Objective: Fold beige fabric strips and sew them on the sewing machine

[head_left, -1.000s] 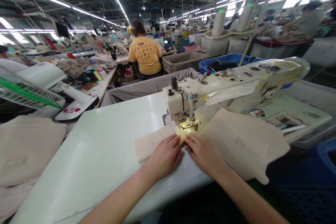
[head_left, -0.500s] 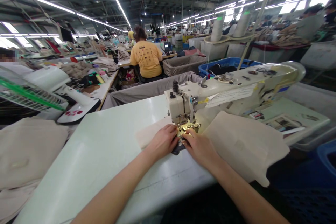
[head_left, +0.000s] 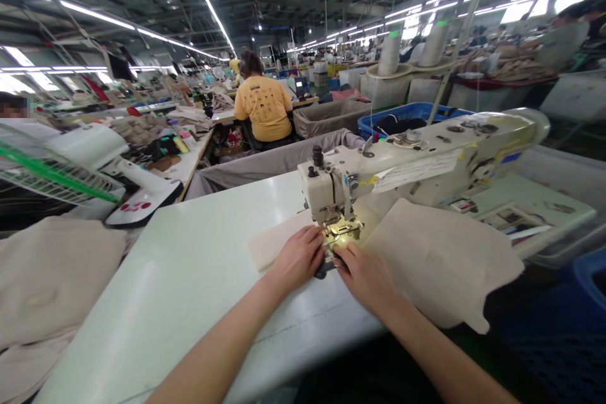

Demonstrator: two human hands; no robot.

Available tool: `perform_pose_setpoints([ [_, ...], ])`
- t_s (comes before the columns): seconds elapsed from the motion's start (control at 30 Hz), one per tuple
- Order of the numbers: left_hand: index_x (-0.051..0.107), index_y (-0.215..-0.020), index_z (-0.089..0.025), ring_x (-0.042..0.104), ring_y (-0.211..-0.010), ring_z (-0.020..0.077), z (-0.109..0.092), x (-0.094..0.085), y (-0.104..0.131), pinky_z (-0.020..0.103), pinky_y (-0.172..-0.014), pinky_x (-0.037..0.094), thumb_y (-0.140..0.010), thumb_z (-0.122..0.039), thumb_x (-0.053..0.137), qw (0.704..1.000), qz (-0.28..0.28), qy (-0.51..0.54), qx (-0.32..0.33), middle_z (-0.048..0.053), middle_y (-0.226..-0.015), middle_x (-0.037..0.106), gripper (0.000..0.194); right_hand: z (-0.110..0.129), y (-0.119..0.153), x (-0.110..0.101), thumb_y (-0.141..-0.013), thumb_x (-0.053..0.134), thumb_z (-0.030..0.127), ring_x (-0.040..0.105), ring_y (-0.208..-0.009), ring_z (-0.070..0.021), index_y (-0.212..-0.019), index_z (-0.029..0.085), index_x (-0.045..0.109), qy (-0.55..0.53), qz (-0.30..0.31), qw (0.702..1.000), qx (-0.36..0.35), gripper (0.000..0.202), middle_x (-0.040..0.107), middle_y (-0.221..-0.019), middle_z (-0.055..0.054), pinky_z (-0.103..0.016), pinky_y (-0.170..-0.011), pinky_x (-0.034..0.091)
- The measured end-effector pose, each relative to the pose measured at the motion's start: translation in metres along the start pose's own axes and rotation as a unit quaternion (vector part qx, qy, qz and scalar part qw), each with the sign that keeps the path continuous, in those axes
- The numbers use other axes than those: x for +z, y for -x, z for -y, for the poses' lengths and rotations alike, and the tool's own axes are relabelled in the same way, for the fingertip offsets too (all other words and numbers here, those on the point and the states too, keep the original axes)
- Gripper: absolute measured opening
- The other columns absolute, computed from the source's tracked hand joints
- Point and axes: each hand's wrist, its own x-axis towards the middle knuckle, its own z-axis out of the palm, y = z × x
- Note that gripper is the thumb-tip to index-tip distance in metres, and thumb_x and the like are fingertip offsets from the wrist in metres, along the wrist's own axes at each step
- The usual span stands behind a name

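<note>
An industrial sewing machine point(head_left: 326, 192) stands before me, its lamp lighting the presser foot and plate yellow. My left hand point(head_left: 300, 255) lies just left of the foot, fingers curled together and pressing on beige fabric point(head_left: 269, 243), which sticks out flat beyond it. To the right of the plate, my right hand point(head_left: 367, 271) has its thumb and fingers pinched at the cloth edge; the fingertips partly cover what they grip. A larger beige fabric panel point(head_left: 440, 259) spreads from behind my right hand under the machine arm and droops over the table's front edge.
A pale green worktable point(head_left: 189, 265) carries the machine. Beige cloth pieces point(head_left: 52, 278) are piled at left, near a white fan point(head_left: 89, 151). Behind are a grey cloth-lined bin point(head_left: 265, 154), a blue basket point(head_left: 369, 123) and thread cones point(head_left: 391, 53). A person in yellow point(head_left: 264, 104) sits ahead.
My right hand has shifted slightly toward me, away from the presser foot. My left hand stays almost in place beside it. The view has moved a little; the fabric lies nearly the same.
</note>
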Motion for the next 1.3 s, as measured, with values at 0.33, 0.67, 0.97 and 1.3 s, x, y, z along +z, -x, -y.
perform_pose_setpoints([
  [0.33, 0.056, -0.130, -0.016, 0.053, -0.130, 0.0295, -0.002, 0.002, 0.004, 0.050, -0.112, 0.047, -0.098, -0.027, 0.050, 0.999, 0.001, -0.021, -0.035, 0.016, -0.136, 0.057, 0.034, 0.001, 0.003, -0.003, -0.103, 0.051, 0.024, 0.069, -0.089, -0.0224, -0.118, 0.021, 0.067, 0.002, 0.004, 1.000, 0.023, 0.023, 0.071, -0.102, -0.007, -0.029, -0.072, 0.050],
  [0.67, 0.057, -0.134, -0.014, 0.055, -0.128, 0.0336, -0.060, -0.022, 0.043, 0.052, -0.104, 0.051, -0.095, -0.024, 0.057, 0.989, 0.098, -0.043, -0.102, 0.015, -0.141, 0.057, 0.040, -0.004, 0.009, -0.001, -0.099, 0.052, 0.015, 0.071, -0.095, -0.0233, -0.122, 0.018, 0.065, -0.013, -0.009, 0.998, 0.054, 0.026, 0.073, -0.110, -0.009, -0.030, -0.078, 0.052],
  [0.97, 0.067, -0.110, -0.016, 0.062, -0.108, 0.0262, -0.011, -0.046, 0.038, 0.041, -0.092, 0.056, -0.098, -0.014, 0.044, 0.983, 0.124, -0.057, -0.120, 0.013, -0.115, 0.066, 0.026, -0.016, 0.016, 0.002, -0.094, 0.048, 0.016, 0.068, -0.093, -0.0231, -0.119, 0.019, 0.064, -0.131, -0.133, 0.982, 0.040, 0.030, 0.067, -0.109, -0.009, -0.031, -0.077, 0.054],
  [1.3, 0.059, -0.104, -0.010, 0.068, -0.089, 0.0299, -0.025, -0.060, 0.047, 0.038, -0.070, 0.055, -0.100, -0.028, 0.034, 0.873, 0.203, -0.246, -0.368, 0.015, -0.098, 0.062, 0.030, -0.020, 0.042, -0.011, -0.082, 0.042, 0.002, 0.064, -0.096, -0.0196, -0.119, 0.025, 0.068, -0.223, -0.061, 0.968, -0.093, 0.052, 0.062, -0.112, -0.007, -0.030, -0.085, 0.054],
])
